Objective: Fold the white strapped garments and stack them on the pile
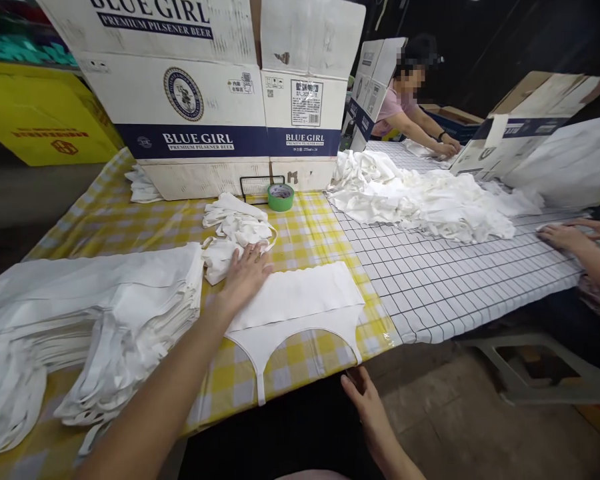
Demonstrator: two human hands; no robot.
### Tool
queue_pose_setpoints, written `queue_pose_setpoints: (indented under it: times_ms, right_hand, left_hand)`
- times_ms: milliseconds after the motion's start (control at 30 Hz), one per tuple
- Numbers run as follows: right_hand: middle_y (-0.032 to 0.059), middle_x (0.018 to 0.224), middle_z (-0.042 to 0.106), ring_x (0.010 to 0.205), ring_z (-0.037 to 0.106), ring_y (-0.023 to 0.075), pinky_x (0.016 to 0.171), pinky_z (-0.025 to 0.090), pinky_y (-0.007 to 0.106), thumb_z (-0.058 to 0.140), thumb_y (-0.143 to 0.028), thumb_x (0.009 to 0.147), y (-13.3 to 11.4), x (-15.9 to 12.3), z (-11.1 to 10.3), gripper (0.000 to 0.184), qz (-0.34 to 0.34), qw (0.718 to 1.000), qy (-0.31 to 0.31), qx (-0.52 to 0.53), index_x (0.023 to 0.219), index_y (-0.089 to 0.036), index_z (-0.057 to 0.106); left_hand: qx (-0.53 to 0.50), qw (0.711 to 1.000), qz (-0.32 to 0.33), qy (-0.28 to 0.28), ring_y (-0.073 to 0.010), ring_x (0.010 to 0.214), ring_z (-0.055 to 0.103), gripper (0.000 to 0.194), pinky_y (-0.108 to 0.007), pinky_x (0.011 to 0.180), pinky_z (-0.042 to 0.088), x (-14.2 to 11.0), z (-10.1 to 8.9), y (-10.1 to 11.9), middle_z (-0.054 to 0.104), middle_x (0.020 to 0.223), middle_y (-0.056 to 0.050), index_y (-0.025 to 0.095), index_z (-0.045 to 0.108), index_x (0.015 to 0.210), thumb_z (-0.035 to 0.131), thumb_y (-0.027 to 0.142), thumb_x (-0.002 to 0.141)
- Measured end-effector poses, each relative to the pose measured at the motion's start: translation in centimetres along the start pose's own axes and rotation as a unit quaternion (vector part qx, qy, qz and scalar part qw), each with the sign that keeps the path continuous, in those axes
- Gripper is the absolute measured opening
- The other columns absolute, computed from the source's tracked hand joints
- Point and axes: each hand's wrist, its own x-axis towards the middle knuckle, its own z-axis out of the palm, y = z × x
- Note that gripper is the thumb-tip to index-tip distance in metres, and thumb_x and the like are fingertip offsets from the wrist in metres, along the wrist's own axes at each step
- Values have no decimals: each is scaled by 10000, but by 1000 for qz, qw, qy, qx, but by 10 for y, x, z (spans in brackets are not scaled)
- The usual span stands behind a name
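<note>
- From my remote post, through the head view: a white strapped garment lies flat on the table, close to its near edge and near right corner of the yellow check cloth.
- Its straps point to the near edge; the left one reaches the rim.
- Left hand: laid palm down at the garment's upper left, fingers extended and loosely spread, tips reaching a crumpled white bundle just beyond. I read no grip there.
- Right hand: below the near edge, thumb up, beside the end of the right strap. Its other fingers are partly hidden; I cannot tell whether they pinch the strap.
- Left side of the table: a thick stack of white garments, straps hanging toward the near edge.
- Toward the far edge: a roll of green tape in front of a tall beer carton.
- To the right, I note a white grid cloth carrying a loose white heap.
- Room: a co-worker in pink bends over the far end; another person's hand rests at the right. Plastic stool on the floor below; yellow box at far left.
</note>
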Motion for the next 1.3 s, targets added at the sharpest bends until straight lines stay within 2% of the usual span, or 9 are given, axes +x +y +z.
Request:
queue_pose_setpoints:
  times_ms: [67, 133, 300, 433, 600, 733, 833, 1100, 1300]
  right_hand:
    - [74, 1243, 546, 1216, 430, 253, 995, 363, 375, 630, -391, 744, -8, 3, 3, 533, -7, 999, 21, 31, 1225, -224, 474]
    - [79, 1194, 578, 1186, 454, 257, 972, 374, 361, 657, -391, 719, -13, 5, 3, 534, -21, 998, 42, 29, 1196, -201, 509]
    - [64, 906, 658, 898, 584, 235, 792, 443, 305, 546, -427, 805, -13, 3, -2, 312, -75, 994, 17, -79, 939, -154, 619]
    - [44, 814, 633, 795, 566, 197, 755, 404, 299, 435, -371, 887, -10, -10, -12, 262, -134, 960, 52, -239, 825, -181, 604]
    - [35, 834, 634, 760, 548, 181, 801, 348, 351, 397, -270, 916, 8, -30, -46, 205, -199, 900, 58, -384, 949, -218, 592]
    - [16, 766, 613, 684, 530, 160, 801, 336, 376, 422, -227, 905, 27, -50, -86, 161, -233, 850, 61, -468, 944, -213, 578]
    - [13, 741, 596, 671, 530, 157, 794, 345, 381, 423, -225, 902, 33, -63, -110, 153, -229, 829, 80, -503, 910, -206, 574]
    - [65, 934, 617, 783, 559, 190, 741, 425, 337, 374, -306, 909, 37, -77, -144, 259, -168, 861, 132, -462, 1096, -218, 530]
    - [8, 690, 559, 669, 530, 171, 641, 413, 274, 398, -409, 890, 10, -77, -157, 272, -50, 914, 196, -350, 978, -215, 567]
  left_hand:
    - [4, 999, 23, 41, -271, 1352, 164, 461, -500, 1089, 90, -10, -1, 8, 264, 1453, -100, 169, 410, 1318, 365, 339, 892]
    - [-12, 997, 70, 42, -251, 1356, 156, 469, -481, 1099, 83, -21, -4, 26, 258, 1458, -72, 199, 369, 1345, 362, 330, 895]
    - [-98, 970, 221, -39, -207, 1356, 168, 464, -443, 1102, 112, -29, -6, 92, 252, 1462, 9, 277, 301, 1369, 318, 362, 914]
    - [-143, 945, 281, -84, -193, 1357, 158, 456, -427, 1094, 130, -23, 7, 130, 240, 1466, 26, 302, 270, 1375, 275, 381, 925]
    - [-136, 947, 280, -80, -187, 1361, 138, 479, -429, 1101, 63, -24, 27, 139, 209, 1477, 24, 305, 236, 1387, 283, 398, 920]
    - [-128, 946, 287, -75, -181, 1364, 129, 481, -423, 1102, 40, -25, 29, 138, 184, 1482, 29, 306, 211, 1395, 247, 403, 926]
    - [-122, 948, 286, -73, -185, 1363, 133, 485, -424, 1102, 38, -24, 29, 138, 180, 1483, 26, 305, 213, 1396, 253, 404, 923]
    - [-122, 947, 287, -78, -183, 1367, 110, 495, -431, 1102, 33, -23, 33, 140, 154, 1487, 37, 306, 198, 1401, 251, 403, 919]
    - [-118, 948, 284, -81, -181, 1368, 101, 498, -433, 1102, 18, -22, 35, 139, 149, 1488, 44, 314, 187, 1403, 252, 401, 917]
